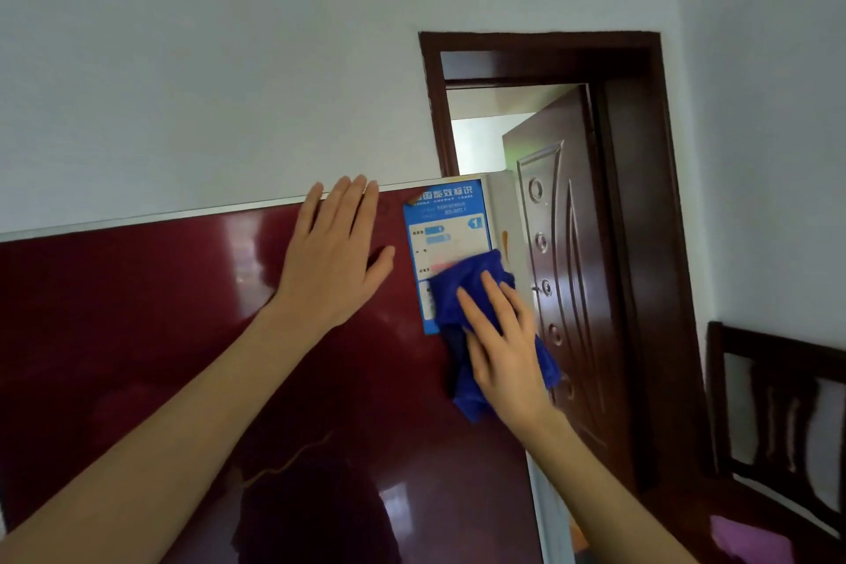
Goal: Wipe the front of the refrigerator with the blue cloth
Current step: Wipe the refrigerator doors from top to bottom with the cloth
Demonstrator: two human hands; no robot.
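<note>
blue cloth [467, 289] hangs lengthwise down refrigerator [137, 334].

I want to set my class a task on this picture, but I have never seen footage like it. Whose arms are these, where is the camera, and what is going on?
There is no machine here. The camera is worn on a person's head and looks forward, so the two bare arms are the wearer's own. The glossy dark red surface is the front of a refrigerator. The left hand lies flat on it near the top edge, fingers straight. The right hand presses a blue cloth against the right side of that front, partly over a blue and white sticker. To the right there is an open brown door, and part of a dark wooden chair shows at the picture's right edge.
</note>
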